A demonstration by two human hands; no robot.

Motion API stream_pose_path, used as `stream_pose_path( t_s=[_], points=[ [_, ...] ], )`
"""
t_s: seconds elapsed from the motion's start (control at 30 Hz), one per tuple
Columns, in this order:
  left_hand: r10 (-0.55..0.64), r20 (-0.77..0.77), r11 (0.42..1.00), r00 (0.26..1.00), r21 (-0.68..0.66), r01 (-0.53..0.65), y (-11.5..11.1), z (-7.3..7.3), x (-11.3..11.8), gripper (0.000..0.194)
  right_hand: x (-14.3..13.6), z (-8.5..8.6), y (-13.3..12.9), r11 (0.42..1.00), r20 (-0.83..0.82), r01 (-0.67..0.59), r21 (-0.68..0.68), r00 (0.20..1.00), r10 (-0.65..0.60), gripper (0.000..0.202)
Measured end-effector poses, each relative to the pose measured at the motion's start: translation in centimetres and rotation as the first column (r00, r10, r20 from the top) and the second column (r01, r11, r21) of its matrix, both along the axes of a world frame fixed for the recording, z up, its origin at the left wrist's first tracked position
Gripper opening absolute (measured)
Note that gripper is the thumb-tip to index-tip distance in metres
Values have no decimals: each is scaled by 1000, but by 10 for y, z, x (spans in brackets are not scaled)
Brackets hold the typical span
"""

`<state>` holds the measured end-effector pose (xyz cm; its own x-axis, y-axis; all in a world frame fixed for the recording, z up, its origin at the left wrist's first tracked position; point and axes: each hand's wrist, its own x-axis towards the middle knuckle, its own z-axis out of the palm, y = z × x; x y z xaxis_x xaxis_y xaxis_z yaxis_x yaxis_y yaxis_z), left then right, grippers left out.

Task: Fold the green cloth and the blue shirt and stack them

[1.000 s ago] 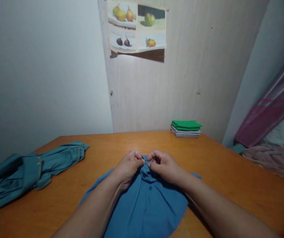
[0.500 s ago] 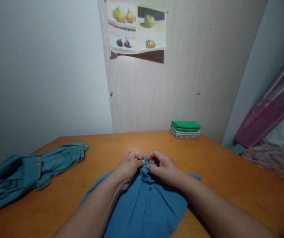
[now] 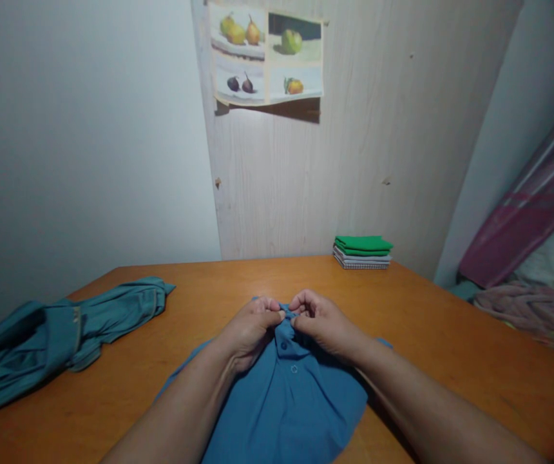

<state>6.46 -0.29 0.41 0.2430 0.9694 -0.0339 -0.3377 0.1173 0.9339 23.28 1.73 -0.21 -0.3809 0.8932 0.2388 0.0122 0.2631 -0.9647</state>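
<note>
A blue buttoned shirt [image 3: 286,412] lies bunched on the table in front of me, its near part running out of the bottom of the view. My left hand [image 3: 257,325] pinches the shirt's placket between thumb and fingers. Close beside it, my right hand [image 3: 319,322] also grips the cloth, thumb against curled fingers. A dark button [image 3: 284,346] shows on the placket just below my fingertips, with a second round fastening [image 3: 294,369] lower down. What lies right between the fingertips is too small to make out.
The orange-brown wooden table [image 3: 451,374] reaches back to the wall. A crumpled teal garment [image 3: 59,328] lies at the left. Folded green and grey cloths [image 3: 362,246] are stacked at the back right. Pink bedding or fabric [image 3: 533,306] sits beyond the right edge.
My right hand has shifted very slightly right, and the placket below the fingers has flattened, so its button shows more clearly. Both hands keep their pinch on the shirt.
</note>
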Motion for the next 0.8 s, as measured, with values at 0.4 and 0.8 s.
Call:
stream_pose_path(
  t_s=[0.4, 0.8],
  points=[
    [15, -49, 1000, 999, 7, -14, 2, -2, 0, 23, -4, -5, 3, 999, -50, -18, -43, 999, 16, 23],
    [176, -343, 935, 923, 352, -47, -2, 3, 1, 23, -1, -6, 4, 973, -209, -66, -220, 978, 20, 27]
  ],
)
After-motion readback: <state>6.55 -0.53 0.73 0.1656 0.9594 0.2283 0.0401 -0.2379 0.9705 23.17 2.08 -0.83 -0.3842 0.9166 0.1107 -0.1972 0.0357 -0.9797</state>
